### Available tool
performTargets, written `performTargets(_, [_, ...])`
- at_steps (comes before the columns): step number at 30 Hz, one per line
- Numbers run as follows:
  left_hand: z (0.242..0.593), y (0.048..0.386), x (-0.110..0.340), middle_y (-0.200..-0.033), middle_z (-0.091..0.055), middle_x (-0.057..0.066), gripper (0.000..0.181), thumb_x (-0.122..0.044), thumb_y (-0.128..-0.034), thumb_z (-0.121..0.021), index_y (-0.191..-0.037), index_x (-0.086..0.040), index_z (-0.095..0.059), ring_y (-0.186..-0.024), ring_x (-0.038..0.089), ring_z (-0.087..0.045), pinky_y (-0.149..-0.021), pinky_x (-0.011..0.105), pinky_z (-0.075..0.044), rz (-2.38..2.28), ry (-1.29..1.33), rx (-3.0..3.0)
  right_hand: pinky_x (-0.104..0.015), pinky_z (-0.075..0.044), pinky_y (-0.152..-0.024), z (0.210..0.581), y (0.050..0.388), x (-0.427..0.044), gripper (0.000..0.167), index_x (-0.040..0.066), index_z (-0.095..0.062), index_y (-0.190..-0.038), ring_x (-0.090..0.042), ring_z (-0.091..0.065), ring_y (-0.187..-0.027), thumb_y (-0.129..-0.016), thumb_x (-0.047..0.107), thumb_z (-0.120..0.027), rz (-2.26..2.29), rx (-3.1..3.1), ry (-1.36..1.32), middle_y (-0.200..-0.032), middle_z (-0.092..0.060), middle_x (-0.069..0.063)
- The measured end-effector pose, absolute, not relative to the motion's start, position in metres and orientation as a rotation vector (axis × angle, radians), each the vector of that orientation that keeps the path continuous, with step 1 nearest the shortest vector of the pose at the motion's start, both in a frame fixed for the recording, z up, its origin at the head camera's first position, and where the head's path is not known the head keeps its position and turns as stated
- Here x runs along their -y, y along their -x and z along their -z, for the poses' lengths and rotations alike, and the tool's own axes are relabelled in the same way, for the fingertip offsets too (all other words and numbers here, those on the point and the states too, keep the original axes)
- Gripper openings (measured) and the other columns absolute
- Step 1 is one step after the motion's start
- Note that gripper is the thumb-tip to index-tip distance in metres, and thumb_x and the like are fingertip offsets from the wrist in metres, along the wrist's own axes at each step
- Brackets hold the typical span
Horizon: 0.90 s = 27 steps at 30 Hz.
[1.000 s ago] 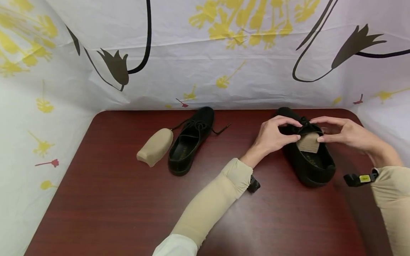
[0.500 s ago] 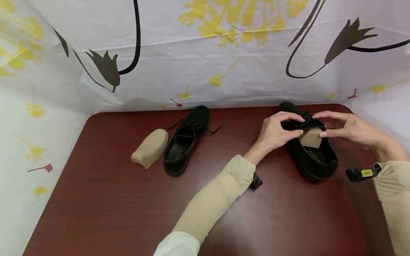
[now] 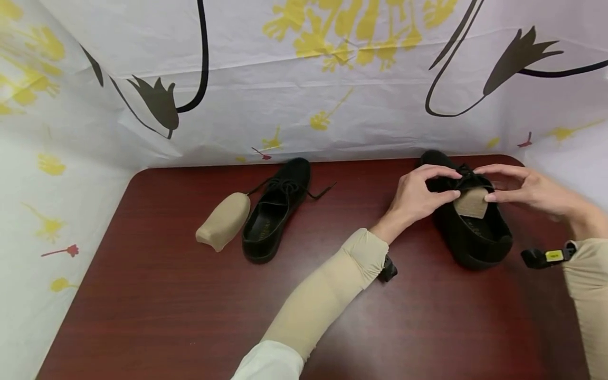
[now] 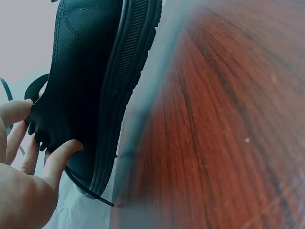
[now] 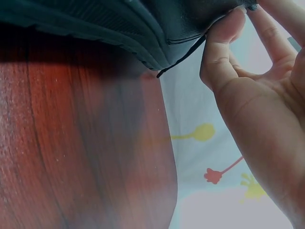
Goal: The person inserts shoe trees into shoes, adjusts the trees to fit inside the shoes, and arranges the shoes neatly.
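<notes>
A black lace-up shoe (image 3: 475, 253) stands at the table's right, toe pointing away. A tan block-like shoe insert (image 3: 472, 205) sticks out of its throat; its front part is hidden inside. My left hand (image 3: 418, 195) pinches the left lace flap, thumb at the opening and index finger by the lace knot. Opposite it, my right hand (image 3: 537, 192) pinches the right flap the same way. Both wrist views show fingers on the black upper (image 4: 81, 95), with a lace end (image 5: 183, 59) hanging over the side.
A second black shoe (image 3: 271, 219) lies left of centre, its laces tied loosely with the ends spread. Beside it rests a matching tan insert (image 3: 225, 219). The dark red table (image 3: 190, 306) meets a white printed cloth (image 3: 237, 116) at the back and sides.
The right shoe and both hands have shifted slightly right relative to the other shoe. Both hands keep their hold on the flaps. The head view has also moved a little.
</notes>
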<state>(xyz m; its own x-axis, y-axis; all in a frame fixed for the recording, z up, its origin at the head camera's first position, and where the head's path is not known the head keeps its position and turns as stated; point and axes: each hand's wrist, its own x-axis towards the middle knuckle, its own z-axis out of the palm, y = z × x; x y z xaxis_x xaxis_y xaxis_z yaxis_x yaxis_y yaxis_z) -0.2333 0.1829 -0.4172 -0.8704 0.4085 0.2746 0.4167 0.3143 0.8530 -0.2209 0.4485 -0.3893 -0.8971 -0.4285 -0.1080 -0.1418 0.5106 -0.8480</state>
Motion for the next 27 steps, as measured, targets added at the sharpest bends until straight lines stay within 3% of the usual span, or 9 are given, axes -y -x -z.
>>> performTargets(10, [0.415,0.234,-0.190,-0.116,-0.060,-0.024,0.030,-0.032,-0.0819,-0.083,-0.111,-0.032,-0.075,-0.103,-0.017,-0.048,-0.089,0.004,-0.038,1.656,0.756,2.558,-0.015,-0.048,-0.083,0.384,0.223,-0.457,0.053,0.002,-0.046,-0.144,-0.001,-0.061,-0.110,-0.094,-0.010,-0.059,1.294,-2.467,0.447,-0.129,-0.063,0.011])
performTargets(18, [0.418,0.237,-0.197,-0.118,-0.062,-0.021,0.030,-0.030,-0.0825,-0.083,-0.111,-0.031,-0.076,-0.110,-0.018,-0.047,-0.093,0.004,-0.035,1.626,0.790,2.546,-0.020,-0.053,-0.083,0.395,0.226,-0.464,0.055,-0.007,-0.041,-0.143,-0.008,-0.065,-0.108,-0.091,-0.024,-0.048,1.574,-2.232,0.532,-0.126,-0.067,0.000])
performTargets(27, [0.417,0.241,-0.203,-0.117,-0.062,-0.023,0.030,-0.033,-0.0828,-0.082,-0.112,-0.032,-0.075,-0.111,-0.019,-0.045,-0.092,0.002,-0.032,1.600,0.815,2.571,-0.017,-0.050,-0.084,0.395,0.225,-0.472,0.054,-0.004,-0.042,-0.143,-0.005,-0.064,-0.108,-0.092,-0.021,-0.050,1.505,-2.315,0.487,-0.127,-0.066,0.003])
